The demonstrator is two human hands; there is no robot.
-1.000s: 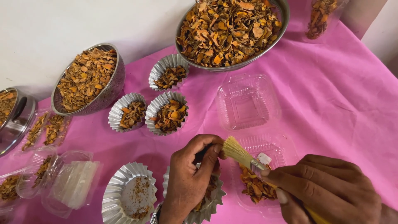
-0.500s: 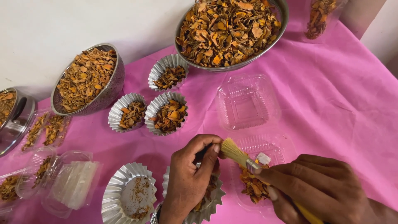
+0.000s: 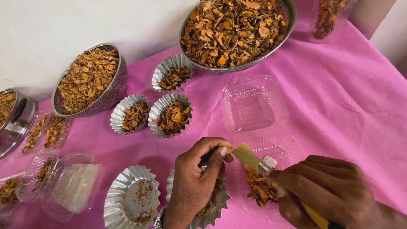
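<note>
Three foil cups (image 3: 173, 113) are filled, chips are brushed into a clear clamshell tray (image 3: 271, 178) with a brush (image 3: 254, 159) gripped by the right hand (image 3: 326, 191), the left hand (image 3: 197, 182) pinched on a tilted foil cup (image 3: 212, 210), one near-empty cup (image 3: 132, 199) left

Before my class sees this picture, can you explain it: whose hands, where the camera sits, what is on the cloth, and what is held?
The single view comes from a camera on a person's head, looking down at their own bare hands. The right hand holds a brush over a clear tray containing dried orange flakes. The left hand pinches the bristle tips and rests over a foil cup. On the pink cloth lie more foil cups, an empty clear tray, and metal bowls heaped with flakes.
</note>
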